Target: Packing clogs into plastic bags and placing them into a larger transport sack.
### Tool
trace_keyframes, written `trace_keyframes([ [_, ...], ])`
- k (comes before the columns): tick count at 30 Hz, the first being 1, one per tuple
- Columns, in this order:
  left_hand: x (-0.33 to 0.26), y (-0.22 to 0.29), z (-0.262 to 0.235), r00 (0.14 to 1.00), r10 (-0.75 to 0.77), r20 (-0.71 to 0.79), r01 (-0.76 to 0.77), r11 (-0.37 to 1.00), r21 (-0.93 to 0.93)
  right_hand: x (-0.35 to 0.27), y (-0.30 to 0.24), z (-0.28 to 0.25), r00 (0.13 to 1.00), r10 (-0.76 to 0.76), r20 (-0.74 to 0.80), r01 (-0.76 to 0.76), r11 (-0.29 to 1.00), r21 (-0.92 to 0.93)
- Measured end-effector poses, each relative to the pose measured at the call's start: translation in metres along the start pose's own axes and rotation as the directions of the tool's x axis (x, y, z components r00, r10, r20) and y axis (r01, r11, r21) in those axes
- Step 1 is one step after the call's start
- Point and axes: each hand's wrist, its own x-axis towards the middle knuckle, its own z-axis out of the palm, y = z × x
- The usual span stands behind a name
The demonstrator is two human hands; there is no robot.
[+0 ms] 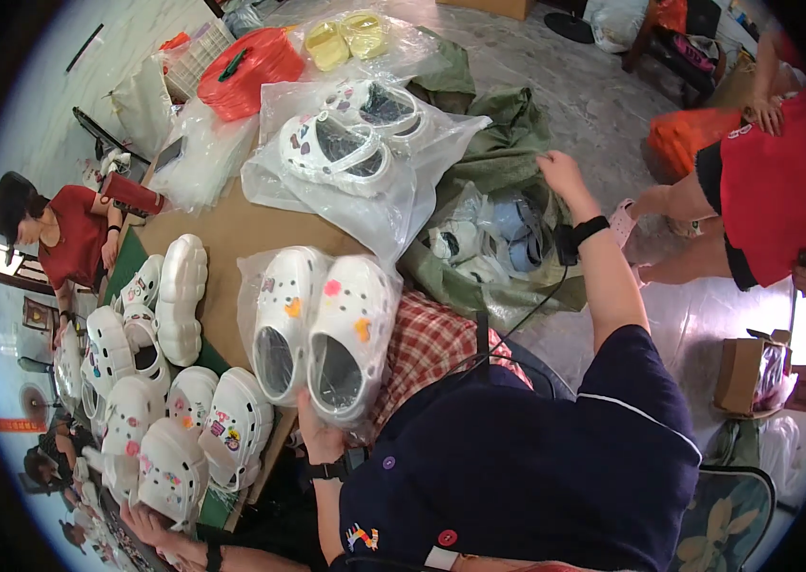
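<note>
A pair of white clogs with colourful charms, packed in a clear plastic bag [353, 329], is held at its near end by my left hand [320, 431], fingers closed. It sits at the table's right edge, beside a red checked cloth [429, 345]. Farther off, my right hand [563, 174] is closed at the rim of a green woven sack [498, 143]. Bagged shoes, some white and some blue-grey [517, 231], lie inside the sack. Another bagged white pair [341, 153] rests at the table's far end.
Several loose white clogs [174, 467] crowd the table's left side, with a co-worker's hand [142, 526] beside them. A red twine roll [250, 74] and yellow shoes [346, 40] lie beyond. One person in red [784, 181] stands right; another [74, 234] works left.
</note>
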Motion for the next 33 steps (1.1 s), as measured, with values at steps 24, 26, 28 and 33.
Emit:
trace_keyframes([
  [24, 0.106, -0.152, 0.194, 0.684, -0.294, 0.668, -0.137, 0.848, 0.513, -0.031, -0.069, -0.092, 0.974, -0.213, 0.081, 0.158, 0.888, 0.433],
  [26, 0.129, -0.179, 0.238, 0.715, -0.521, 0.466, 0.46, 0.853, 0.247, -0.051, -0.08, -0.09, 0.956, -0.246, 0.159, 0.203, 0.948, 0.247],
  [28, 0.177, -0.222, 0.245, 0.811, -0.367, 0.455, 0.3, 0.93, 0.214, -0.06, -0.085, -0.071, 0.979, -0.184, 0.089, 0.125, 0.884, 0.45],
  [33, 0.238, -0.231, 0.214, 0.792, -0.604, 0.087, 0.233, 0.431, 0.872, -0.066, -0.074, -0.021, 0.951, -0.298, 0.082, 0.26, 0.915, 0.308],
])
